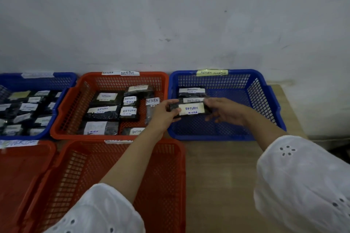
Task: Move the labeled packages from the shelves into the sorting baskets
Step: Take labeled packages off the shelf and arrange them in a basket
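A black package (191, 109) with a white label reading RETURN is held over the left side of the blue basket (265, 89) at the right. My left hand (164, 112) grips its left end. My right hand (225, 110) holds its right end, thumb on top and fingers spread below. Two more black RETURN packages (191, 91) lie in that basket just behind the held one. The basket's rim carries a yellow tag reading RETURN OVERDUE.
A red basket (75, 96) in the middle holds several labeled black packages. A blue basket (62, 79) at the far left is full of them too. Two red baskets (166, 176) sit nearer me. Bare wooden floor (219, 176) lies right of them; a white wall stands behind.
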Motion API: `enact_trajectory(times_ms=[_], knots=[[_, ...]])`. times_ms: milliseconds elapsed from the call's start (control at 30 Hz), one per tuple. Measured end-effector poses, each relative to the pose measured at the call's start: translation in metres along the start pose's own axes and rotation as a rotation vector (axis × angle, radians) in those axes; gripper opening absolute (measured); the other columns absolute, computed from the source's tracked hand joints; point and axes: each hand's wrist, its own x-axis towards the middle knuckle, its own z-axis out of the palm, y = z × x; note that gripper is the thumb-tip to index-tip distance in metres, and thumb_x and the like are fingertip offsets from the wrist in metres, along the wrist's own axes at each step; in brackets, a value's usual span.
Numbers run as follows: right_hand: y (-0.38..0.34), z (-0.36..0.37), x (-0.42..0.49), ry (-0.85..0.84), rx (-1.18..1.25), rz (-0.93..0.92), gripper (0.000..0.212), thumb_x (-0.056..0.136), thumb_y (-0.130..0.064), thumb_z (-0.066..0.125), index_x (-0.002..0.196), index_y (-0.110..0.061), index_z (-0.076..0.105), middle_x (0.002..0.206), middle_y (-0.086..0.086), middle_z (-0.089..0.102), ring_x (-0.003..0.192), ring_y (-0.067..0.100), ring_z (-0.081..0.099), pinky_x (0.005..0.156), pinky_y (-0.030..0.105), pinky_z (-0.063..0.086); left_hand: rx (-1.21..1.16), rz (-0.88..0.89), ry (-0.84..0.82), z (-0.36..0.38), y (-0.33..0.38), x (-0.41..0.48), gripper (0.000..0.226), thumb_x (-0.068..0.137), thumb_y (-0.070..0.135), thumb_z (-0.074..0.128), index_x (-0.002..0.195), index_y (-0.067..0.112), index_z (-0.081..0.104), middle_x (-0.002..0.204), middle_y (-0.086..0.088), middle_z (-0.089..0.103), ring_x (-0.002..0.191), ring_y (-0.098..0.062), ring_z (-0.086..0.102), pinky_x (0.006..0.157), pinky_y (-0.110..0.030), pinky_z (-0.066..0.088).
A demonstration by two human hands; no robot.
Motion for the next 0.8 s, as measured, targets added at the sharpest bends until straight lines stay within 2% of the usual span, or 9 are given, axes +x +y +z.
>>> enact_trajectory(times_ms=[100,200,300,367,500,567,633,667,800], knots=[[0.011,0.0,0.0,0.016,0.043,-0.024,0.02,0.089,-0.012,0.062,0.109,-0.01,0.06,0.099,0.005,0.069,0.071,0.012,0.066,0.061,0.023,0.049,0.174,0.084,0.06,0.009,-0.004,0.003,0.033,0.09,0.003,0.057,0.122,0.011,0.054,0.125,-0.008,0.053,0.107,-0.019,0.054,0.078,-0.026,0.055],[0.022,-0.003,0.003,0.125,0.127,0.007,0.015,0.088,-0.007,0.063,0.103,-0.006,0.062,0.091,0.007,0.068,0.068,0.013,0.065,0.061,0.02,0.056,0.549,0.252,0.231,0.01,-0.011,0.004,0.039,0.089,0.016,0.062,0.126,0.021,0.053,0.126,-0.005,0.048,0.117,-0.023,0.045,0.096,-0.033,0.042],[0.034,-0.002,0.009,0.239,0.132,0.114,0.008,0.088,-0.005,0.063,0.095,-0.003,0.061,0.091,0.012,0.066,0.069,0.017,0.063,0.058,0.02,0.057,0.767,0.267,0.405,0.006,-0.016,0.003,0.044,0.088,0.02,0.062,0.129,0.026,0.049,0.133,-0.007,0.038,0.124,-0.027,0.03,0.1,-0.034,0.031],[0.038,0.002,0.016,0.309,0.119,0.172,0.011,0.088,-0.003,0.063,0.097,0.001,0.059,0.098,0.018,0.064,0.067,0.019,0.061,0.053,0.02,0.056,0.823,0.202,0.417,0.004,-0.019,0.003,0.05,0.087,0.019,0.062,0.133,0.025,0.044,0.138,-0.01,0.031,0.126,-0.03,0.027,0.101,-0.036,0.03],[0.035,0.019,0.032,0.421,0.148,0.149,0.049,0.086,-0.001,0.065,0.129,0.007,0.043,0.118,0.026,0.06,0.063,0.02,0.06,0.048,0.023,0.055,0.832,0.147,0.354,0.0,-0.022,0.007,0.056,0.087,0.016,0.061,0.137,0.025,0.037,0.141,-0.011,0.03,0.128,-0.031,0.027,0.102,-0.04,0.03],[0.033,0.027,0.04,0.493,0.114,0.123,0.039,0.086,-0.002,0.066,0.119,0.004,0.046,0.119,0.026,0.06,0.06,0.02,0.057,0.051,0.027,0.052,0.827,0.159,0.34,0.0,-0.023,0.008,0.057,0.087,0.015,0.06,0.138,0.025,0.036,0.142,-0.009,0.031,0.129,-0.031,0.026,0.104,-0.041,0.03],[0.031,0.032,0.046,0.584,-0.023,0.114,0.016,0.086,-0.008,0.068,0.087,-0.005,0.052,0.115,0.024,0.061,0.064,0.023,0.058,0.057,0.032,0.051,0.813,0.164,0.33,-0.001,-0.023,0.008,0.057,0.087,0.014,0.06,0.138,0.025,0.036,0.142,-0.009,0.031,0.129,-0.032,0.026,0.105,-0.041,0.029],[0.031,0.032,0.049,0.626,-0.121,0.106,0.022,0.085,-0.013,0.069,0.077,-0.009,0.05,0.113,0.022,0.062,0.072,0.027,0.061,0.063,0.035,0.051,0.806,0.164,0.328,-0.001,-0.024,0.008,0.058,0.087,0.014,0.06,0.138,0.025,0.036,0.142,-0.009,0.03,0.129,-0.032,0.025,0.105,-0.041,0.028],[0.035,0.028,0.053,0.662,-0.421,0.151,0.032,0.082,-0.03,0.073,0.094,-0.005,0.058,0.108,0.017,0.064,0.1,0.032,0.061,0.069,0.032,0.042,0.796,0.169,0.291,-0.004,-0.025,0.006,0.058,0.088,0.019,0.06,0.139,0.026,0.035,0.141,-0.008,0.03,0.129,-0.031,0.024,0.105,-0.038,0.027]])
